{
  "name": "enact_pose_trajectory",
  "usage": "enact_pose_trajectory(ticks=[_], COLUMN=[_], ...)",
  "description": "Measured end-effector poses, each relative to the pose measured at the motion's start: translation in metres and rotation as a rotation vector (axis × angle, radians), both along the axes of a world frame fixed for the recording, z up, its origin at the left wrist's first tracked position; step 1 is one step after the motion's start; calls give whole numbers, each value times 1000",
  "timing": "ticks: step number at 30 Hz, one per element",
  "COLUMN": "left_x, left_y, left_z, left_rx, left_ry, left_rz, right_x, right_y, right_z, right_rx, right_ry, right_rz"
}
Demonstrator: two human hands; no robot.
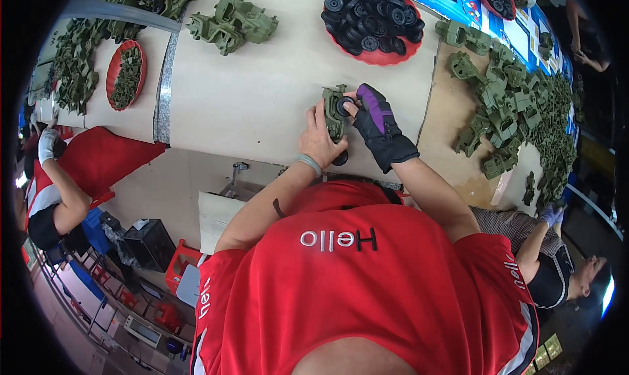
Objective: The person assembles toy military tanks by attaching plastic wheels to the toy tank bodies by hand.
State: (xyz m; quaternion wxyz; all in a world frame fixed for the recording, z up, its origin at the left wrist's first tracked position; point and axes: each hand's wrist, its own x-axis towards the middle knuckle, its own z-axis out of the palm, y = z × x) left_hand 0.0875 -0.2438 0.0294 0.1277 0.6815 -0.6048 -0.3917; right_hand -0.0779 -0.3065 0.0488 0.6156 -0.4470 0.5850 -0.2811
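My bare left hand (317,140) is closed around an olive-green plastic toy vehicle body (333,120), holding it up on end above the near part of the table. My right hand (381,127), in a black and purple glove with bare fingertips, pinches a black toy wheel (344,106) against the vehicle's right side. Whether that wheel is seated on an axle I cannot tell. Another black wheel (340,158) shows at the vehicle's near end, below my left fingers.
A red bowl (379,61) heaped with black wheels stands at the far side. Green bodies (234,22) lie far left, and a large pile of green parts (504,106) spreads right. A red dish (138,94) of small parts sits left. Co-workers sit on both sides.
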Motion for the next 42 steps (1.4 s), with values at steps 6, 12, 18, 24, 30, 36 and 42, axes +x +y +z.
enact_pose_trajectory(ticks=[6,12,18,24,30,36,42], left_x=[-1,0,-2,5,6,10,11], left_y=[0,3,1,5,8,6,1], left_z=[-1,-5,-6,-31,-36,-36,-29], left_rx=[-29,-70,-104,-92,48,31,-50], left_ry=[2,0,4,-35,-74,0,55], left_rz=[-23,-5,-32,-102,-185,-200,-155], right_x=[-1,-8,19,55,56,57,58], right_y=[18,2,-51,-56,-63,-68,-64], right_z=[-21,-9,16,20,24,18,6], right_rx=[-73,-193,-1001,-1018,-951,-920,-726], right_ry=[-65,219,610,766,758,717,851], right_rz=[-135,-55,244,765,946,850,418])
